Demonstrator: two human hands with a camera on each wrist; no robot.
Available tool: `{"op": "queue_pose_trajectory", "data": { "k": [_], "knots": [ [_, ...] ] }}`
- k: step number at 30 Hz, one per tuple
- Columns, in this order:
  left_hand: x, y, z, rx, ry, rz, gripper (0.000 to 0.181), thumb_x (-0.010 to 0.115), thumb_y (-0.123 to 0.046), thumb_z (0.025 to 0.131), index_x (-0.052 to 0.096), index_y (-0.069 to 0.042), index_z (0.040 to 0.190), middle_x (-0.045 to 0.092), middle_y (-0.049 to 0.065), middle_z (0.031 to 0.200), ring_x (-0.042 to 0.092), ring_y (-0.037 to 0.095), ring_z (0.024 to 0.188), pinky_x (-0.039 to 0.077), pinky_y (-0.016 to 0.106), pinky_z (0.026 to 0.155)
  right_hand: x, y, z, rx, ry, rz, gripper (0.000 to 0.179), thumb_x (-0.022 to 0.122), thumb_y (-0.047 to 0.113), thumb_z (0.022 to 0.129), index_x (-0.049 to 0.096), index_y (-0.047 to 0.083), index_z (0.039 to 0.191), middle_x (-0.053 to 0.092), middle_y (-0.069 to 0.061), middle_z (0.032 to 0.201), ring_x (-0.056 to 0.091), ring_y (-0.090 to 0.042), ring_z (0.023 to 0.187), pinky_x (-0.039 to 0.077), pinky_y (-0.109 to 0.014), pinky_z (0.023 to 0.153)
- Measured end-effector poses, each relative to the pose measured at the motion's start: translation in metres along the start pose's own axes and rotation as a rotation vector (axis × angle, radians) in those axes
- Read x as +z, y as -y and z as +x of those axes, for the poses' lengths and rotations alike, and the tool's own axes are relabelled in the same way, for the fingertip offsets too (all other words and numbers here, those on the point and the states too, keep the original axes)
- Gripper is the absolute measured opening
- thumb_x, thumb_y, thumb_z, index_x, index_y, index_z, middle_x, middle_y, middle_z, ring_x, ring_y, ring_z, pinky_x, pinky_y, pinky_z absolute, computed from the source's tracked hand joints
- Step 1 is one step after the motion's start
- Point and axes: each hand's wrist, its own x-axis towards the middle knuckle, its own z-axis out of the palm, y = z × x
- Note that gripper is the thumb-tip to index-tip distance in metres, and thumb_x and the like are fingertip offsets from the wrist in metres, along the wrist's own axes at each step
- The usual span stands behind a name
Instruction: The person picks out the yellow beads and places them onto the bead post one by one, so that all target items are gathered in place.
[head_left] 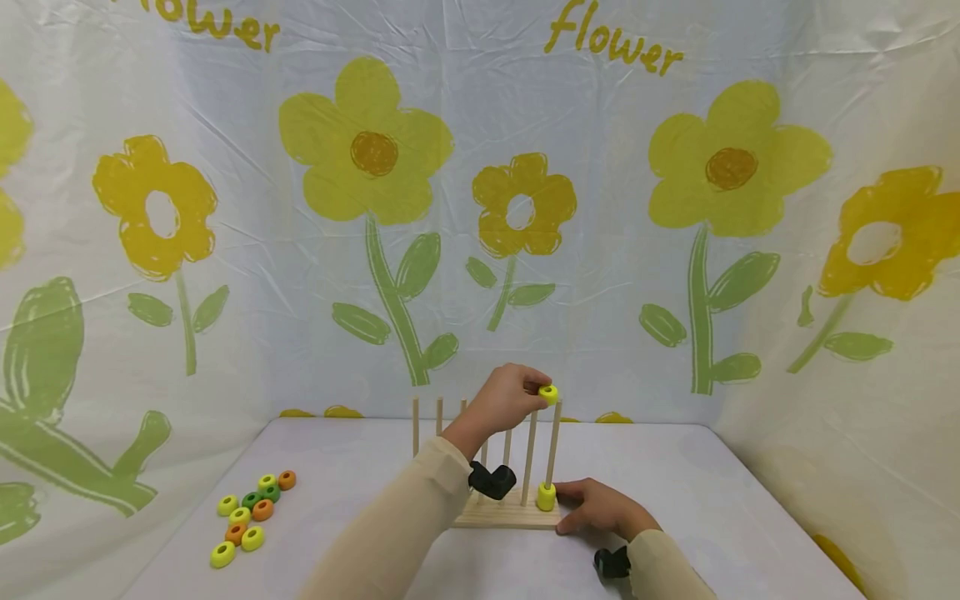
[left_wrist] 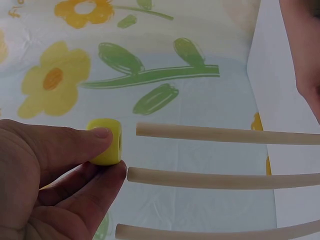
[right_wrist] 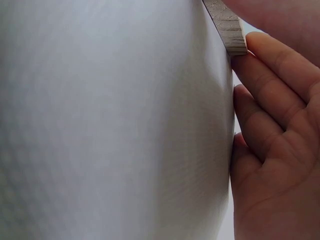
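Observation:
My left hand [head_left: 512, 398] pinches a yellow bead [left_wrist: 107, 142] between thumb and fingers. The bead is just above and slightly left of the top of the rightmost wooden peg [head_left: 553, 442], apart from it; in the left wrist view its hole faces the peg ends. Yellow beads [head_left: 546, 497] sit stacked at the foot of that peg. Low at the right end of the wooden base [head_left: 506, 518], my right hand [head_left: 600, 508] holds the base, thumb at the front corner and fingers farther back. The right wrist view shows its fingertips against the base's end [right_wrist: 235, 37].
Loose yellow, green and orange beads [head_left: 251, 517] lie grouped on the left of the white table [head_left: 337, 500]. Several more upright pegs [head_left: 416, 429] stand in a row on the base, partly hidden behind the left arm. A flower-printed curtain [head_left: 517, 333] hangs behind.

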Motion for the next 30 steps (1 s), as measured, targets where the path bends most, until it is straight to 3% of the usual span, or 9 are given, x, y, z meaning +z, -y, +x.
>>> {"op": "queue_pose_trajectory", "data": {
  "k": [20, 30],
  "knots": [
    [0.013, -0.003, 0.016, 0.029, 0.001, 0.056, 0.033, 0.066, -0.009, 0.091, 0.066, -0.006, 0.124, 0.07, 0.008, 0.117, 0.067, 0.018, 0.105, 0.055, 0.023, 0.083, -0.002, 0.001, 0.0, -0.013, 0.006, 0.004, 0.068, 0.086, 0.021, 0.07, 0.061, 0.01, 0.132, 0.055, -0.014, 0.14, 0.041, -0.041, 0.135, 0.024, -0.069, 0.108],
    [0.015, -0.004, 0.019, 0.006, 0.027, 0.066, 0.034, 0.067, -0.009, 0.09, 0.066, -0.006, 0.124, 0.07, 0.007, 0.116, 0.067, 0.015, 0.105, 0.055, 0.021, 0.083, -0.001, 0.001, -0.002, -0.01, -0.001, 0.004, 0.068, 0.086, 0.021, 0.07, 0.061, 0.01, 0.132, 0.056, -0.014, 0.139, 0.042, -0.04, 0.134, 0.024, -0.069, 0.108]
  ]
}}
